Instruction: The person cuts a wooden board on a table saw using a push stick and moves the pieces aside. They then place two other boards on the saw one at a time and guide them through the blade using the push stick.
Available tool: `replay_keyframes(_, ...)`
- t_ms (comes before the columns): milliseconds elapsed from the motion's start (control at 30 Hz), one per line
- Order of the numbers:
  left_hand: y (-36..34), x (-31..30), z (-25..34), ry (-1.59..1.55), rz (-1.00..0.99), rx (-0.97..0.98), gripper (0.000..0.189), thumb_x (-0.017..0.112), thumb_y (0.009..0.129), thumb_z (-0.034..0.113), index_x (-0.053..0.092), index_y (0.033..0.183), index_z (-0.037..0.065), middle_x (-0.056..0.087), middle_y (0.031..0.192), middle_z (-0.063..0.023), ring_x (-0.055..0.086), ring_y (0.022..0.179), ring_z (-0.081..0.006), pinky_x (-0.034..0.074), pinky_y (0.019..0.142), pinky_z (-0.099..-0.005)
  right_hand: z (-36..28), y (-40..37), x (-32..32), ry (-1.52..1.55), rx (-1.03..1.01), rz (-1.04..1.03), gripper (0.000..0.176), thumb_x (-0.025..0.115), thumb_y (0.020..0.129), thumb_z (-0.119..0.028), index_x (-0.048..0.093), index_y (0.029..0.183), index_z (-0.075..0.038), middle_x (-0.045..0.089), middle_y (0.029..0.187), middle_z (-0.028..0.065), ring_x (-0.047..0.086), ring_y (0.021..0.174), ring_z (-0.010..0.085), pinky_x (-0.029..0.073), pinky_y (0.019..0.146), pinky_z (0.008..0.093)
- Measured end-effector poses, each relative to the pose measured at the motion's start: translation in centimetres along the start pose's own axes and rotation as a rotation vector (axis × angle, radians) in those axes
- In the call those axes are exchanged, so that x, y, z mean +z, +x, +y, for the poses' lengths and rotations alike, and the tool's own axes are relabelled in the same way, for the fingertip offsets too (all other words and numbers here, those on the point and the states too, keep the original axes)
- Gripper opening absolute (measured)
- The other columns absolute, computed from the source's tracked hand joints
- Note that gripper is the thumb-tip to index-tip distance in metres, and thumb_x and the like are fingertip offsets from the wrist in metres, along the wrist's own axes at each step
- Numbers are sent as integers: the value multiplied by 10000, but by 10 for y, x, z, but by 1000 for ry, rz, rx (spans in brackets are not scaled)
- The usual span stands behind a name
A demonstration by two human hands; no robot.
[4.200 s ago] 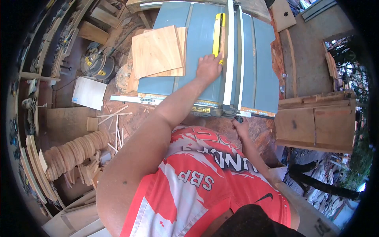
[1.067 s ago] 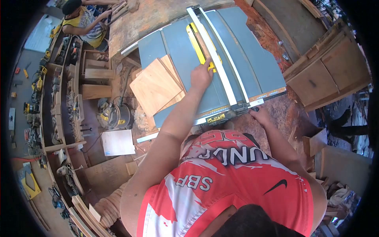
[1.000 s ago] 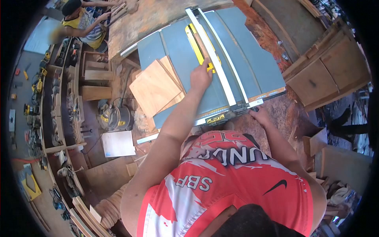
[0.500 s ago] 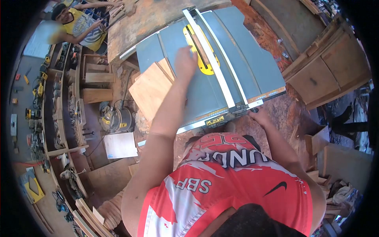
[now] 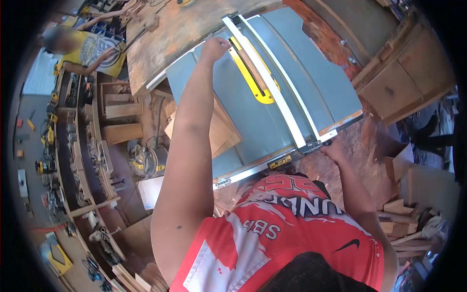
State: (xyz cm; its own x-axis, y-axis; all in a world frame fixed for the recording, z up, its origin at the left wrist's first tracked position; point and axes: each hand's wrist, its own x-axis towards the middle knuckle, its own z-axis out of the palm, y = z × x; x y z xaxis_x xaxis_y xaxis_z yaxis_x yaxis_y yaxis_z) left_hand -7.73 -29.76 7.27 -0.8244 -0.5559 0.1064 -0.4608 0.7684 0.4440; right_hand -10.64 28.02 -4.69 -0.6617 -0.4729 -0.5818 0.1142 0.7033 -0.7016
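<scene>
A table saw point(image 5: 194, 85) with a grey top stands in front of me. Over its yellow throat plate point(image 5: 265, 97) runs the white rip fence point(image 5: 284, 114), its long rails slanting away from me. My left hand point(image 5: 215, 49) is reached far across the saw, by the far left end of the throat plate. Its fingers are closed; whether anything small is in them I cannot make out. At the near end of the fence my right hand point(image 5: 335, 152) is closed around a dark fence handle point(image 5: 327, 142). Wooden panels point(image 5: 224, 131) lie on the saw's left side, partly behind my left forearm.
A wooden workbench point(image 5: 141, 68) adjoins the far left side, where a person point(image 5: 97, 48) in a yellow top stands. Shelves with power tools point(image 5: 46, 167) line the left. Wooden cabinets point(image 5: 413, 82) stand at right, and offcuts point(image 5: 399, 216) lie lower right.
My left hand has moved forward and left, from beside the throat plate to its far end. My right hand stays at the fence handle. The whole view has shifted slightly.
</scene>
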Motion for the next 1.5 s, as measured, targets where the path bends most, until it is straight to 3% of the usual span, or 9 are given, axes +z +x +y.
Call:
replay_keyframes(167, 13, 31, -44, 43, -9, 122, 432, 680, 819, 382, 709, 1148, 103, 694, 1111, -196, 635, 1090, -348, 486, 971, -413, -3, -8, 6, 63, -82, 98, 507, 696, 645, 0, 595, 1135, 83, 674, 879, 129, 662, 688, 201, 547, 576, 339)
replay_keyframes(333, -22, 36, -70, -114, 65, -43, 528, 627, 890, 372, 600, 1298, 38, 635, 1212, -264, 610, 1145, -361, 457, 1011, -409, 7, -4, 11, 80, -46, 129, 396, 759, 664, -66, 693, 1042, 31, 699, 828, 101, 661, 665, 157, 540, 580, 314)
replay_keyframes(500, -161, 19, 65, -707, -263, -163, 536, 622, 961, 374, 546, 1339, 2, 676, 1120, -109, 647, 1037, -211, 499, 923, -338, 1, -4, 7, 60, 14, 101, 409, 775, 672, -90, 688, 1050, 41, 710, 871, 108, 675, 718, 177, 553, 621, 331)
replay_keyframes(600, -242, 48, 128, -992, -533, -403, 779, 662, 928, 421, 331, 1487, -8, 544, 1356, -188, 519, 1247, -263, 393, 1068, -383, 4, 1, -1, -241, -124, 137, 448, 770, 686, -98, 669, 1101, 38, 719, 915, 110, 685, 792, 189, 558, 644, 338)
replay_keyframes(967, -271, 77, 196, -1073, -263, -248, 836, 709, 877, 206, 222, 1532, 27, 522, 1359, -190, 496, 1271, -252, 404, 1063, -400, 4, 17, 7, 65, -53, 8, 503, 712, 713, -75, 619, 1203, -1, 709, 969, 110, 663, 695, 165, 528, 576, 332)
replay_keyframes(1233, -277, 84, 202, -1034, -128, -214, 781, 710, 849, 143, 296, 1503, 37, 575, 1282, -144, 549, 1204, -248, 447, 1018, -388, 5, 18, 10, 8, -148, 42, 561, 782, 697, -155, 626, 1221, -30, 701, 1135, 159, 669, 1075, 271, 518, 893, 370)
replay_keyframes(1333, -277, 78, 205, -1092, -190, -242, 809, 729, 826, 136, 281, 1476, -42, 586, 1269, -192, 571, 1188, -258, 464, 992, -361, -3, 11, 12, -94, -80, 84, 555, 789, 689, -164, 634, 1203, -23, 699, 1129, 162, 674, 1060, 271, 524, 886, 373)
replay_keyframes(1400, -277, 76, 207, -1066, -171, -285, 806, 727, 826, 127, 281, 1476, -43, 588, 1263, -184, 577, 1175, -256, 481, 971, -363, -2, 7, 16, -83, -359, 227, 439, 722, 713, -60, 611, 1126, 37, 695, 900, 145, 672, 685, 189, 533, 556, 335)
replay_keyframes(1500, -278, 78, 206, -1018, -138, -247, 820, 729, 827, 134, 270, 1485, -39, 582, 1273, -186, 563, 1196, -267, 485, 969, -376, 2, 13, 16, -78, -192, 162, 444, 743, 698, -80, 617, 1103, 49, 692, 870, 139, 667, 664, 186, 542, 580, 336)
